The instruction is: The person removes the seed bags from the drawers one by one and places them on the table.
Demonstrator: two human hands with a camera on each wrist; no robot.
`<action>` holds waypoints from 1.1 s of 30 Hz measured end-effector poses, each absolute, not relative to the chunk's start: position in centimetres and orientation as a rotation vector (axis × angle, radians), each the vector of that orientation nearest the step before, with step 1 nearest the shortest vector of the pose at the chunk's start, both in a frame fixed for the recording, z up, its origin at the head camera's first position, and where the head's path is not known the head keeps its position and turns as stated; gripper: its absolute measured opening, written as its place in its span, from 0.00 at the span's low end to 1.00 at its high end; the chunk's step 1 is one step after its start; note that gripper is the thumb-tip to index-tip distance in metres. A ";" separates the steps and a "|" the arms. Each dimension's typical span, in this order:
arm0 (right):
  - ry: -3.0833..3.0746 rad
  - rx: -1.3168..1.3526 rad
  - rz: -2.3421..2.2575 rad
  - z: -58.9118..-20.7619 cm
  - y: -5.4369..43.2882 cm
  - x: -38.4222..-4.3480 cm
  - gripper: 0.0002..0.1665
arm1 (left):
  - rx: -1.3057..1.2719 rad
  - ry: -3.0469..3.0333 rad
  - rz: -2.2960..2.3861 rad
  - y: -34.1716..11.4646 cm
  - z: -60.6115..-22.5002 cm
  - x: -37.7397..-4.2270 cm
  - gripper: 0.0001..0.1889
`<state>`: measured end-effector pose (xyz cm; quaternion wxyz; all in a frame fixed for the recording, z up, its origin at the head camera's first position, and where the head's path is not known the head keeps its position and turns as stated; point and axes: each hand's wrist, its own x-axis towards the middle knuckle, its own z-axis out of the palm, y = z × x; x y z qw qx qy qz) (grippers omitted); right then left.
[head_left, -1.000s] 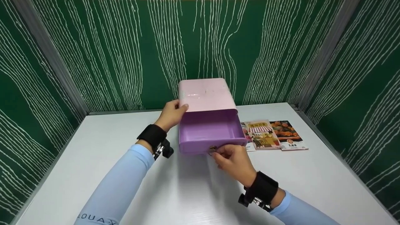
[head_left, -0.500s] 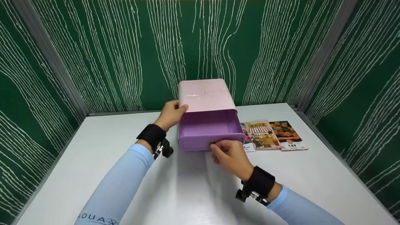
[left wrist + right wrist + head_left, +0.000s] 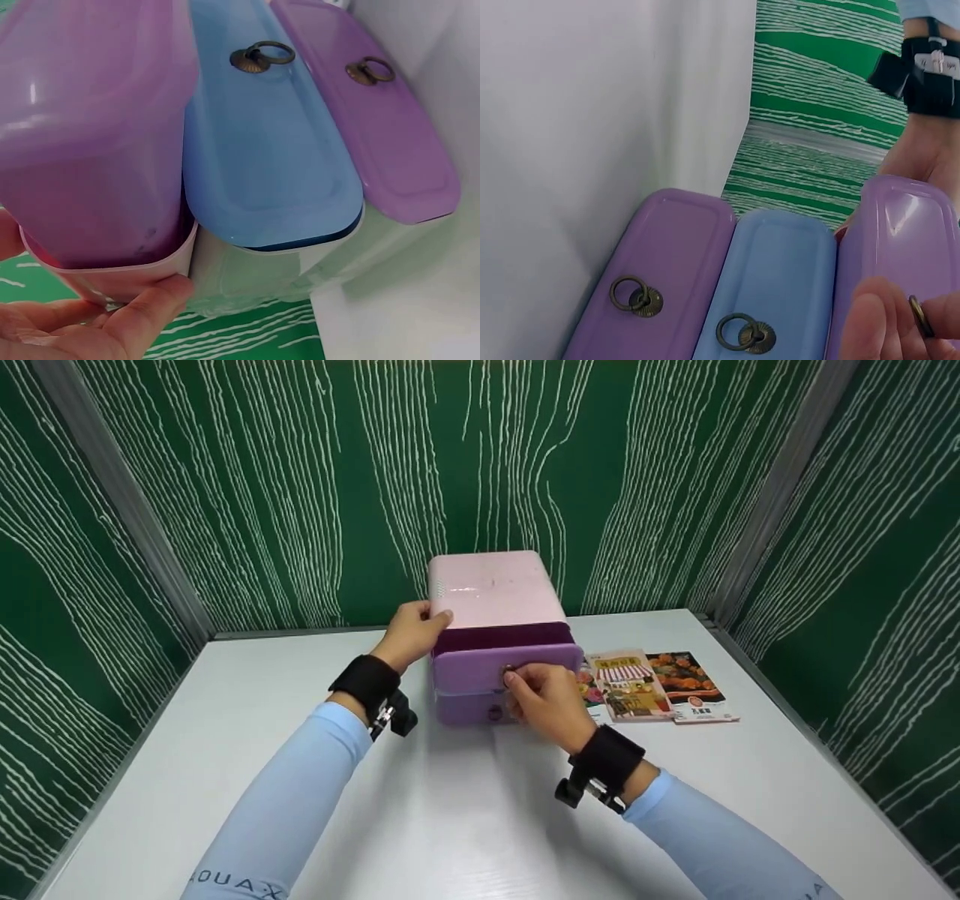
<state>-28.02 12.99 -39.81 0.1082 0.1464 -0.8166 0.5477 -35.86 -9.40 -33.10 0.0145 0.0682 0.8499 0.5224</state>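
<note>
A small drawer cabinet point(image 3: 495, 585) with a pink top stands at the back middle of the table. Its upper purple drawer point(image 3: 472, 671) sticks partway out, dark inside. My right hand point(image 3: 551, 701) pinches the brass ring pull point(image 3: 920, 315) on that drawer's front. At the cabinet's left side, my left hand point(image 3: 411, 634) grips the pink casing, thumb over the top edge. Beneath, the blue drawer point(image 3: 270, 135) and the lower purple drawer point(image 3: 375, 112) sit pushed in, each with a ring pull of its own.
Right of the cabinet, printed packets lie flat on the white table point(image 3: 300, 735): one with a striped awning point(image 3: 630, 682), one with orange flowers point(image 3: 690, 682), and a partly covered one point(image 3: 595, 697). Green walls point(image 3: 510, 457) with white lines enclose the back and sides.
My right hand has moved away from me, pushing the upper purple drawer farther into the cabinet; less of its inside shows. My left hand stays on the casing.
</note>
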 end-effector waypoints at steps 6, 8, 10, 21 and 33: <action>-2.434 0.405 1.554 -39.5 12.7 -29.3 0.17 | 0.213 2.649 1.626 -9.5 -33.2 -36.1 0.22; -2.437 0.403 1.531 -39.4 12.6 -29.8 0.17 | 0.214 2.656 1.625 -9.6 -33.1 -36.1 0.22; -2.444 0.388 1.518 -39.4 12.4 -30.2 0.18 | 0.204 2.665 1.626 -9.6 -33.1 -36.2 0.21; -2.457 0.324 1.540 -39.2 12.0 -32.0 0.17 | 0.183 2.606 1.689 -9.6 -32.9 -36.0 0.23; -2.482 0.293 1.558 -39.0 12.0 -32.7 0.18 | 0.307 2.575 1.663 -10.2 -33.8 -35.8 0.41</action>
